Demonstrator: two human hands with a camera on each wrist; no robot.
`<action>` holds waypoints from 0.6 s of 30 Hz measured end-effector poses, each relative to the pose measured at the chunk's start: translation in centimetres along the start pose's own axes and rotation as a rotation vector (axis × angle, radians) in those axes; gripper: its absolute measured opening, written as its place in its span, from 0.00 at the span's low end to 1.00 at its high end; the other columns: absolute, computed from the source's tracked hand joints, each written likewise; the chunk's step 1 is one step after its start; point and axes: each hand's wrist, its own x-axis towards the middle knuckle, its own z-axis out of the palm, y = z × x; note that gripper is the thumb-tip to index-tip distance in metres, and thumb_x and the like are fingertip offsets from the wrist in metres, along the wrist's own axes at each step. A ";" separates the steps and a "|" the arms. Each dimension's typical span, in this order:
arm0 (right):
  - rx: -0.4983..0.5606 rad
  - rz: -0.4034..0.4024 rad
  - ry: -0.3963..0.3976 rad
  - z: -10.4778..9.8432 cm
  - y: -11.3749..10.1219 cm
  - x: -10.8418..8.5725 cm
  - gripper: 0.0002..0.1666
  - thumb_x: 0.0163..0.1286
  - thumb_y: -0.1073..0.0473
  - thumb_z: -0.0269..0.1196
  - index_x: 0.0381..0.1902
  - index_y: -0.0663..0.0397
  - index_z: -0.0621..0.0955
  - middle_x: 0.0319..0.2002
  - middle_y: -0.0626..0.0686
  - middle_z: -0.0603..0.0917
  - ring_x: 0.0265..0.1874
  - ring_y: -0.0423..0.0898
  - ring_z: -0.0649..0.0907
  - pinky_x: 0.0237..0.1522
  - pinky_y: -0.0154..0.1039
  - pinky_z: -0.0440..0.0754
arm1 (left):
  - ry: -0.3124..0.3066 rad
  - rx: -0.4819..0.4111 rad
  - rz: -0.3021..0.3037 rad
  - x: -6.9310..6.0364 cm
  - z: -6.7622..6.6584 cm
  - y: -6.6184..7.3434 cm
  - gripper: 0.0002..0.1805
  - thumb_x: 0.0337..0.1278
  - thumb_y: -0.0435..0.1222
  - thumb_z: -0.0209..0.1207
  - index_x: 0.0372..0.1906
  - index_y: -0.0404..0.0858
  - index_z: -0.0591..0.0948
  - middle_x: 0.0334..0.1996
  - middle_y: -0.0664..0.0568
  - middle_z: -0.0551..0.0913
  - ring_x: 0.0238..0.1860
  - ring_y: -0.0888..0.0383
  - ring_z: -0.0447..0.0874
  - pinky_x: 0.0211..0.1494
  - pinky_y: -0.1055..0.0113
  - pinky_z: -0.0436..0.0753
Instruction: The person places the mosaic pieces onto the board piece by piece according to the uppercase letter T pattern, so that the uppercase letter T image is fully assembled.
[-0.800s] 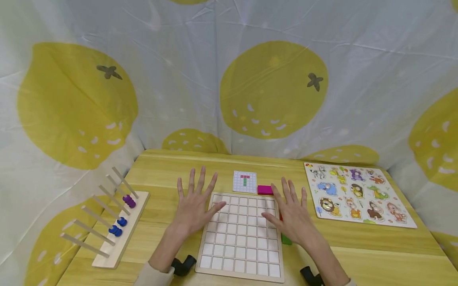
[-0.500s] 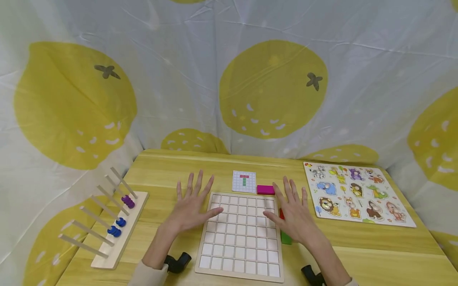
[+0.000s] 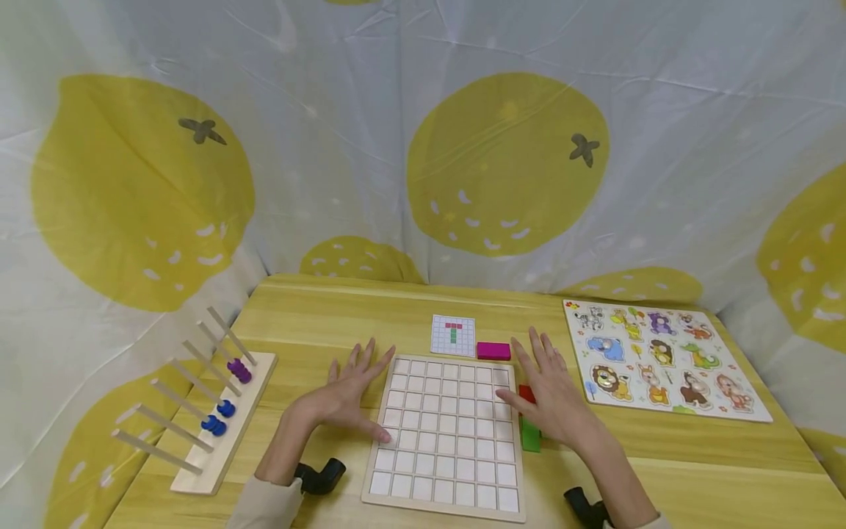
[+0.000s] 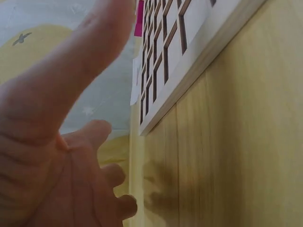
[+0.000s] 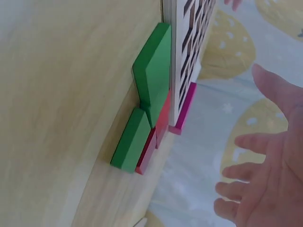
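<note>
The pale wooden grid board (image 3: 436, 448) is lying on the wood-grain tabletop (image 3: 674, 470) between two empty hands. The left hand (image 3: 338, 402) is grasping nothing, its fingers spreading and its thumb pointing across the board's left rim; whether that thumb is touching the wood, one cannot tell. The right hand (image 3: 551, 393), likewise ungripping, is splaying its fingers, its thumb angling over the board's right side. Flat-faced, sharp-edged green blocks (image 5: 154, 71) and red blocks (image 5: 162, 118) are sitting along that side, while a glossy magenta block (image 3: 493, 351) is resting by the far rim, near a paper card (image 3: 452, 336) printed with a red-and-green T. The right wrist view is separating green and red pieces that the hand is partly covering from the head; the left wrist view is showing raised dividers framing the board's square cells.
</note>
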 end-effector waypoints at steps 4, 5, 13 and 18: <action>0.053 0.006 -0.012 -0.7 0.6 0.0 0.49 0.74 0.43 0.64 0.82 0.56 0.58 0.83 0.68 0.44 0.82 0.71 0.46 0.78 0.73 0.49 | -0.042 -0.001 -0.019 -0.2 0.0 0.1 0.80 0.29 0.54 0.84 0.85 0.49 0.41 0.82 0.33 0.26 0.82 0.31 0.20 0.77 0.24 0.28; 0.064 0.004 -0.015 -0.8 0.9 0.0 0.48 0.74 0.45 0.65 0.82 0.57 0.59 0.83 0.69 0.45 0.82 0.72 0.47 0.77 0.73 0.51 | -0.046 0.001 -0.022 -0.2 0.0 0.1 0.80 0.29 0.54 0.84 0.85 0.49 0.41 0.82 0.32 0.27 0.82 0.31 0.20 0.77 0.24 0.29; 0.209 -0.013 -0.051 -2.1 3.3 -0.2 0.35 0.69 0.64 0.69 0.73 0.57 0.74 0.77 0.69 0.65 0.74 0.73 0.67 0.66 0.71 0.74 | -0.070 -0.002 -0.021 -0.4 0.3 0.2 0.81 0.27 0.52 0.85 0.85 0.46 0.42 0.82 0.30 0.26 0.81 0.30 0.18 0.77 0.24 0.27; 0.328 0.021 -0.084 -2.3 4.8 -0.2 0.27 0.62 0.68 0.73 0.61 0.57 0.84 0.57 0.61 0.84 0.49 0.57 0.82 0.45 0.46 0.86 | -0.075 0.022 -0.027 -0.4 0.5 0.2 0.82 0.26 0.52 0.85 0.85 0.44 0.41 0.81 0.29 0.25 0.81 0.30 0.18 0.77 0.25 0.26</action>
